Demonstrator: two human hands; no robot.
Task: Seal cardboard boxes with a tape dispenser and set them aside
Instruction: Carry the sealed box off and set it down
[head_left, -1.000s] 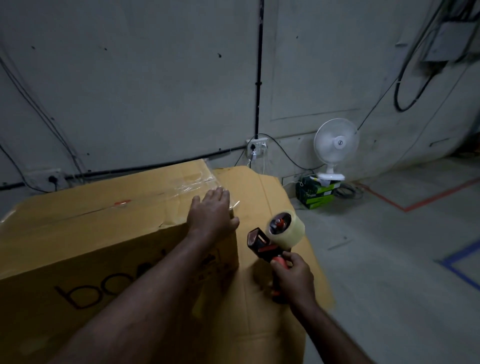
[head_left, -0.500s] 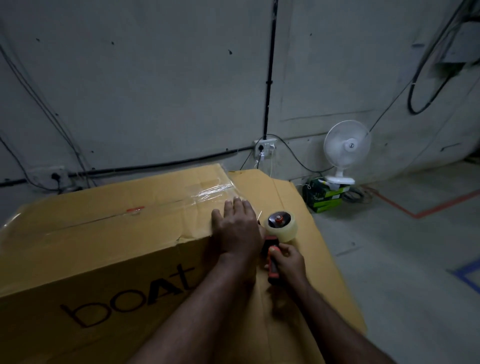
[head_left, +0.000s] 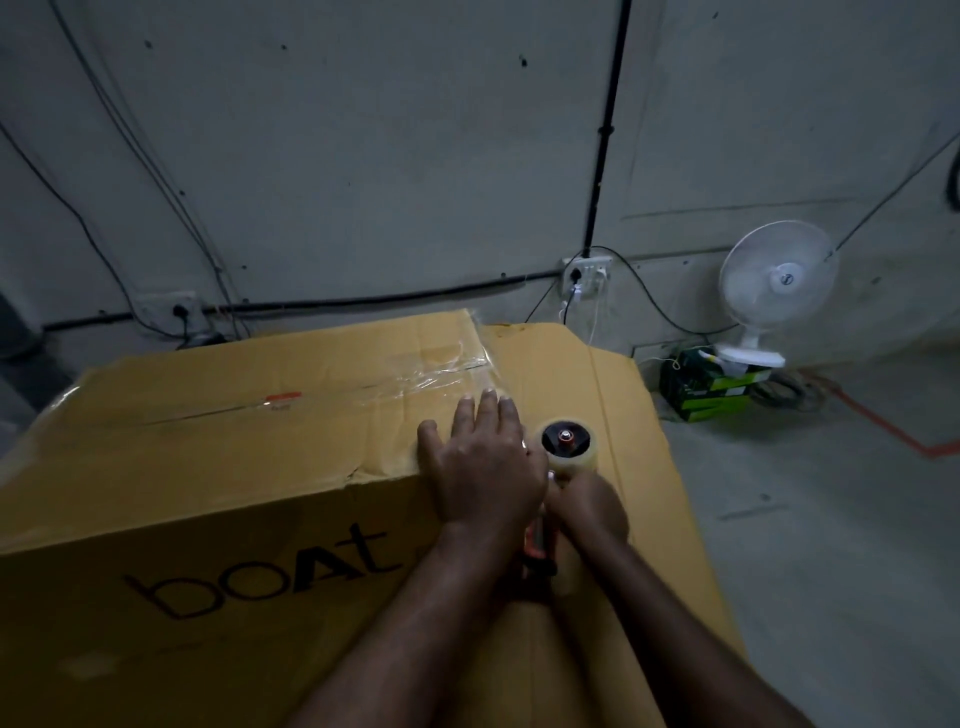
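We note the cardboard box (head_left: 208, 467) at centre-left, clear tape (head_left: 441, 371) on its top. Left hand (head_left: 480, 467) flat, fingers spread, on its right corner; right hand (head_left: 589, 506) grips the tape dispenser (head_left: 566, 447) alongside.

Head-worn view (wide-angle), looking forward and down, close over the cardboard box (head_left: 218, 467); wall (head_left: 363, 156) beyond
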